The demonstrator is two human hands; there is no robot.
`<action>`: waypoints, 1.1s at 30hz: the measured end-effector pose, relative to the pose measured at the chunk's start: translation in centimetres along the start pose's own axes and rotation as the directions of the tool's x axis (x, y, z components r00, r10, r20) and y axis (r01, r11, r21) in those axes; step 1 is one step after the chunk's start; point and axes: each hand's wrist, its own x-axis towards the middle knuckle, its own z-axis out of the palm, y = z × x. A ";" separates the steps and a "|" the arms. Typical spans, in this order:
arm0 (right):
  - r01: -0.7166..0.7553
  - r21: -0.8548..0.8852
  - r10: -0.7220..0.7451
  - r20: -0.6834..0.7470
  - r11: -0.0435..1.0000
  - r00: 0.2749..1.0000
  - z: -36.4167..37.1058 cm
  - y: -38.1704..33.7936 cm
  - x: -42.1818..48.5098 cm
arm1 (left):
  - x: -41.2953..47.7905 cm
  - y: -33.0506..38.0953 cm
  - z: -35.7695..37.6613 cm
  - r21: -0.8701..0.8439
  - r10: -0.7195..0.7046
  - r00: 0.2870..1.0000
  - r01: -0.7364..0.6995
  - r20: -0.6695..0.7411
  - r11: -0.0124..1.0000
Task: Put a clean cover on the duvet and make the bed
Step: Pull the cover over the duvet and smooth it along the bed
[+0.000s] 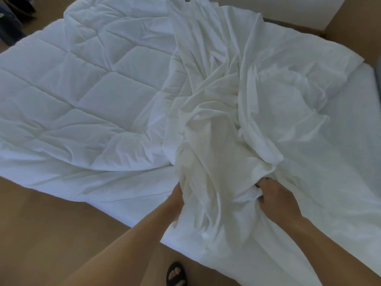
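A white quilted duvet (86, 93) lies spread over the left part of the bed. A smooth white duvet cover (274, 104) lies crumpled over its right side and hangs off the near edge. My right hand (278, 198) grips a bunched fold of the cover near the bed's front edge. My left hand (178, 195) reaches under or into the cover; its fingers are hidden by the cloth and only the wrist shows.
Wooden floor (51, 234) runs along the near side of the bed. My foot in a black sandal (176, 274) stands close to the bed edge. The mattress (362, 87) shows at the right. Dark items (10, 21) sit on the floor at the far left.
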 end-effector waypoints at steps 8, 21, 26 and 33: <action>-0.204 -0.049 0.207 0.088 0.978 0.974 -5.4 2.3 2.4 | -1.3 3.9 -10.4 0.287 0.165 0.946 -0.082 -0.280 0.954; -0.204 -0.077 0.218 0.350 0.976 0.911 -4.3 0.9 3.8 | -0.5 6.9 -26.0 0.249 0.077 0.523 0.266 -0.849 0.931; -0.182 -0.142 0.225 0.405 0.973 0.886 -3.9 -0.2 3.6 | 2.0 5.8 -16.9 0.648 0.368 0.721 0.147 -0.587 0.748; -0.184 -0.010 0.175 0.365 0.983 0.915 -4.2 0.5 1.7 | 3.7 6.3 -2.7 0.917 0.477 0.852 0.006 -0.214 0.400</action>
